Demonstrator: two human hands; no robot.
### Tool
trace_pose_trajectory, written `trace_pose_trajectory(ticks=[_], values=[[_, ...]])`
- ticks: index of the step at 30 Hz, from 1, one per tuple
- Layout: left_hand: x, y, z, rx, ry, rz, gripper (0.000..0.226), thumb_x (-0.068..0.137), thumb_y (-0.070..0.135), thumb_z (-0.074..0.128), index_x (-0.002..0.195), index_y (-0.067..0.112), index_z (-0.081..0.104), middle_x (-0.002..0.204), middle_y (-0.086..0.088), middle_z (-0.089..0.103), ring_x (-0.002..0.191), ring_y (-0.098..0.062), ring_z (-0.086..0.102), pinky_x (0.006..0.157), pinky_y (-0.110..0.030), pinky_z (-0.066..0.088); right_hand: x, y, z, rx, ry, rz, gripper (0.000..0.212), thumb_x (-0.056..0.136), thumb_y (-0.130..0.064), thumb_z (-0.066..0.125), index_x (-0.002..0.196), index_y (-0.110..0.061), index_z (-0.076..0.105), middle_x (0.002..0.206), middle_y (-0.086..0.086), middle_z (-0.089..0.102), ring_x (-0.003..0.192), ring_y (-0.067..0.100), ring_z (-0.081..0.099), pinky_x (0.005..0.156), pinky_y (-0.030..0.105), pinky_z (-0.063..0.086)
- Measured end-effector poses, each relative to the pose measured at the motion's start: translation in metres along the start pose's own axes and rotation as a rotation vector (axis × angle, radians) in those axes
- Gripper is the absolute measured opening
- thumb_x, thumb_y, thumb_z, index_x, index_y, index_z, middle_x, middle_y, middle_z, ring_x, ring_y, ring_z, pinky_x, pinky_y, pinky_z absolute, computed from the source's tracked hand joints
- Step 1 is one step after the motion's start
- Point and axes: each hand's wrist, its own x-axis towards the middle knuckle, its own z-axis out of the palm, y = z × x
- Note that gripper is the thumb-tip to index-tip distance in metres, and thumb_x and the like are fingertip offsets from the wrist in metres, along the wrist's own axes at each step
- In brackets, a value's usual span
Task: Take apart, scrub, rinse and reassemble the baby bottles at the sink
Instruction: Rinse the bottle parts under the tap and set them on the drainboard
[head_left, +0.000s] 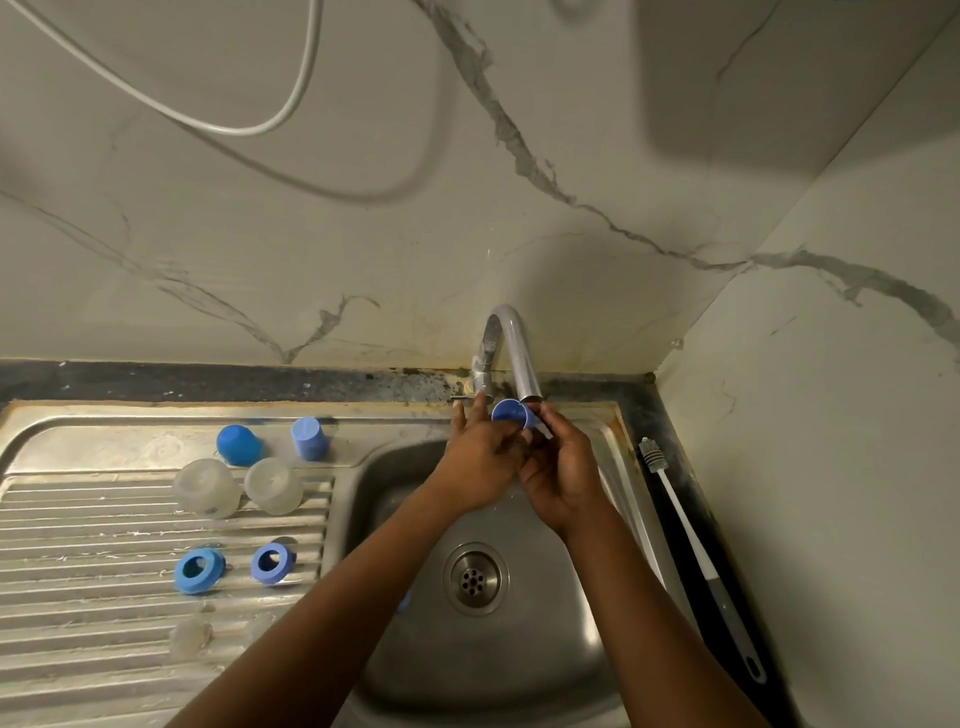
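Observation:
My right hand (563, 470) pinches a small blue bottle cap (510, 412) just under the spout of the chrome tap (511, 348), above the steel sink (395, 483). My left hand (475, 454) sits beside it, with straight fingers reaching up to the tap's lever at its base. On the ribbed drainboard (78, 525) to the left stand two clear bottles (208, 488) (272, 486) upside down, with two blue caps (239, 444) (309, 439) behind them. Two blue collar rings (197, 569) (272, 562) lie nearer me. Two clear teats (189, 634) (260, 623) are faintly visible below them.
A white-handled bottle brush (691, 545) lies along the dark counter strip right of the sink. The drain (474, 578) is in the basin's middle. A small blue piece (404, 600) shows in the basin behind my left forearm. A white cable (244, 127) hangs on the marble wall.

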Motion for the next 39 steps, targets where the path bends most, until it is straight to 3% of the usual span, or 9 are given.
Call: trace_pose_trajectory(ticks=[7, 10, 13, 19, 23, 26, 29, 33, 39], values=[[0.001, -0.005, 0.000, 0.237, -0.033, 0.034, 0.044, 0.115, 0.042, 0.030, 0.147, 0.031, 0.057, 0.175, -0.010, 0.022, 0.163, -0.032, -0.013, 0.130, -0.057, 0.001, 0.006, 0.003, 0.001, -0.187, 0.130, 0.044, 0.037, 0.108, -0.037, 0.058, 0.123, -0.007, 0.075, 0.119, 0.017, 0.077, 0.106, 0.022, 0.078, 0.075, 0.027, 0.062], [-0.001, 0.003, 0.000, -0.002, 0.000, -0.028, 0.037, 0.115, 0.030, 0.041, 0.128, 0.014, 0.072, 0.150, -0.020, 0.056, 0.156, -0.040, 0.027, 0.129, -0.056, 0.013, 0.007, -0.001, 0.003, -0.120, 0.140, 0.039, 0.035, 0.109, -0.028, 0.056, 0.127, -0.001, 0.071, 0.121, 0.020, 0.076, 0.108, 0.025, 0.077, 0.078, 0.029, 0.063], [-0.008, 0.014, -0.006, -0.581, 0.122, -0.162, 0.031, 0.110, 0.021, 0.055, 0.103, 0.002, 0.079, 0.112, -0.024, 0.073, 0.121, -0.037, 0.064, 0.115, -0.057, 0.043, 0.006, -0.002, 0.005, -0.156, 0.096, -0.014, 0.033, 0.110, -0.023, 0.052, 0.129, -0.001, 0.069, 0.126, 0.020, 0.074, 0.117, 0.028, 0.073, 0.083, 0.029, 0.062], [-0.005, 0.020, -0.009, -0.870, 0.224, -0.251, 0.028, 0.109, 0.015, 0.057, 0.104, 0.002, 0.081, 0.100, 0.026, 0.075, 0.120, 0.014, 0.053, 0.089, 0.001, 0.041, 0.005, 0.004, 0.008, -0.100, 0.070, -0.056, 0.043, 0.106, -0.020, 0.058, 0.144, 0.002, 0.057, 0.140, 0.021, 0.066, 0.131, 0.031, 0.065, 0.102, 0.035, 0.058], [-0.005, 0.013, 0.001, -0.419, 0.194, 0.028, 0.037, 0.114, 0.022, 0.046, 0.110, 0.004, 0.078, 0.144, -0.010, 0.063, 0.159, -0.019, 0.028, 0.132, -0.042, 0.016, 0.005, 0.001, 0.011, -0.111, 0.073, -0.093, 0.036, 0.109, -0.018, 0.054, 0.135, 0.005, 0.064, 0.129, 0.024, 0.072, 0.122, 0.032, 0.071, 0.090, 0.032, 0.062], [-0.008, -0.002, 0.003, 0.026, 0.156, 0.167, 0.042, 0.115, 0.039, 0.037, 0.130, 0.021, 0.072, 0.171, -0.012, 0.032, 0.165, -0.021, -0.005, 0.132, -0.054, -0.001, 0.005, -0.007, 0.011, -0.119, 0.151, -0.081, 0.027, 0.108, -0.016, 0.057, 0.122, 0.003, 0.071, 0.115, 0.023, 0.077, 0.101, 0.030, 0.078, 0.074, 0.028, 0.063], [-0.011, -0.018, -0.005, 0.415, 0.097, 0.174, 0.047, 0.109, 0.057, 0.035, 0.150, 0.043, 0.051, 0.178, -0.001, -0.011, 0.158, -0.030, -0.030, 0.129, -0.065, -0.002, 0.004, -0.012, 0.009, -0.230, 0.221, -0.075, 0.024, 0.106, -0.021, 0.062, 0.111, -0.002, 0.075, 0.101, 0.019, 0.078, 0.077, 0.025, 0.068, 0.057, 0.026, 0.056], [-0.010, -0.026, -0.013, 0.837, 0.132, 0.220, 0.056, 0.105, 0.053, 0.045, 0.159, 0.048, 0.032, 0.175, -0.008, -0.023, 0.155, -0.038, -0.035, 0.124, -0.073, -0.002, 0.002, -0.013, 0.008, -0.281, 0.237, -0.069, 0.024, 0.105, -0.023, 0.064, 0.117, -0.006, 0.074, 0.115, 0.022, 0.077, 0.092, 0.029, 0.074, 0.069, 0.030, 0.063], [-0.022, -0.034, -0.008, 0.861, 0.213, 0.140, 0.084, 0.100, 0.050, 0.058, 0.166, 0.046, 0.007, 0.172, -0.011, -0.031, 0.156, -0.041, -0.033, 0.122, -0.074, -0.001, 0.000, -0.005, 0.007, -0.260, 0.237, -0.082, 0.031, 0.105, -0.028, 0.064, 0.127, -0.007, 0.070, 0.121, 0.015, 0.076, 0.109, 0.028, 0.075, 0.075, 0.028, 0.063]])
